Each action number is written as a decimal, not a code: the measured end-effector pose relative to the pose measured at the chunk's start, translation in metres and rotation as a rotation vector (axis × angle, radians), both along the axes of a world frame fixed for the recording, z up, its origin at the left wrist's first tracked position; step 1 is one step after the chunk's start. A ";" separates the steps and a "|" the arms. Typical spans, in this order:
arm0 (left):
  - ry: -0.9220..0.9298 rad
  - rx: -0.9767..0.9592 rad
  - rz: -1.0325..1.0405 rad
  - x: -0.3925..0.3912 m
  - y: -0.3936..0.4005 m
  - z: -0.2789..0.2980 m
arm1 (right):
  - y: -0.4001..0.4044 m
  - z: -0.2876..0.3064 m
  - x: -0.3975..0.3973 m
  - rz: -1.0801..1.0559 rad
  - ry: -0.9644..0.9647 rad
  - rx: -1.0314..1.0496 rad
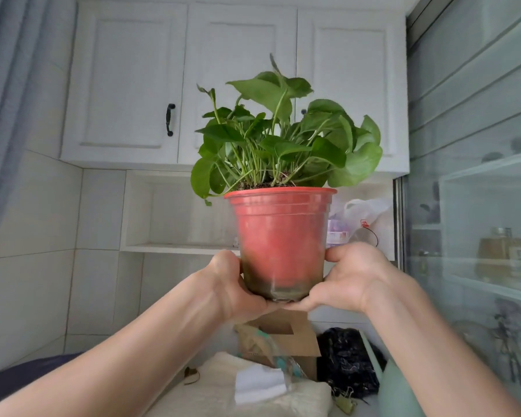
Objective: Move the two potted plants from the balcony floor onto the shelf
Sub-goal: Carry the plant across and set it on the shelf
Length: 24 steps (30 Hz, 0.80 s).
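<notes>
Head view: red pot [280, 239] upright between both hands, before the shelf [178, 248] edge.

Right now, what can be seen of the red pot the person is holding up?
The red pot looks like thin plastic, tapered, with a rolled rim and a grimy, darker base. It stands upright in the air in front of the white shelf niche, filled with soil and a leafy green plant. The left hand and the right hand grip its lower sides and cup its base.

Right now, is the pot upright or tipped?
Upright. The pot has a level rim, and its plant stands straight up. Both hands, left and right, cup its base.
</notes>
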<state>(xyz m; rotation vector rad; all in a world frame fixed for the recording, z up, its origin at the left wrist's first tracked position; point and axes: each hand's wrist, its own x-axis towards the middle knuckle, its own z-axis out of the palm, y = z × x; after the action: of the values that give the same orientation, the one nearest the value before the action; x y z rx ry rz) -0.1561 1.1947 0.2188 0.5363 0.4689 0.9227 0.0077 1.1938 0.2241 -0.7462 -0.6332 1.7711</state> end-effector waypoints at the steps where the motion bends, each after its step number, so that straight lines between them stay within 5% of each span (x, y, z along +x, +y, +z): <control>1: 0.003 0.012 0.003 0.004 0.008 0.005 | 0.010 0.005 0.004 0.018 -0.002 0.010; 12: 0.097 0.076 0.313 0.054 0.113 0.031 | 0.116 0.043 0.057 0.143 -0.054 0.078; 24: 0.177 0.055 0.387 0.077 0.175 0.020 | 0.198 0.021 0.082 0.255 0.021 0.025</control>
<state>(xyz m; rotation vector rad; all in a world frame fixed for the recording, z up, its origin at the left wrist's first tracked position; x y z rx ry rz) -0.0795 1.3692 0.2393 0.5915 0.7257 1.2661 0.0892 1.3914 0.2448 -0.6514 -0.7615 1.9966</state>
